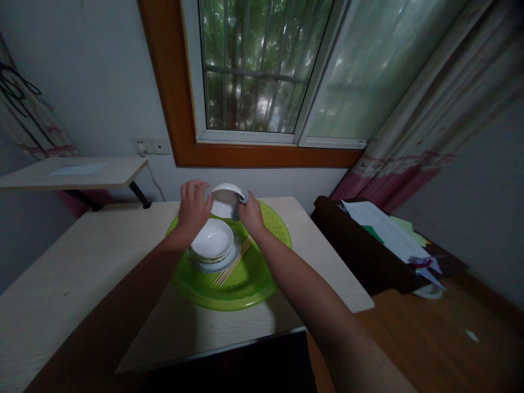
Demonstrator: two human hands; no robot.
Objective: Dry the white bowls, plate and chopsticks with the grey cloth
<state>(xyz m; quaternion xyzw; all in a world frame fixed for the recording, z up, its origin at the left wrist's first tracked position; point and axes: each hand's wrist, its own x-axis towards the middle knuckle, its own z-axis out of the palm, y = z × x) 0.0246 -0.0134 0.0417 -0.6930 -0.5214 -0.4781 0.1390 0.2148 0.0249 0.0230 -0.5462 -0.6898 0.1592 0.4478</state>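
A white bowl is tipped up above the far side of a green tray, its inside facing me. My left hand grips its left rim, with the thumb on the near side. At the right rim, my right hand is closed on a grey cloth folded over the edge; part of the cloth shows inside the bowl. Below, a stack of white bowls sits on a plate. Several light wooden chopsticks lie on the tray to the right of the stack.
The tray rests on a pale wooden table. A raised shelf stands at the table's left back. Past the table's right end is a dark brown piece of furniture with papers on it. A window is ahead.
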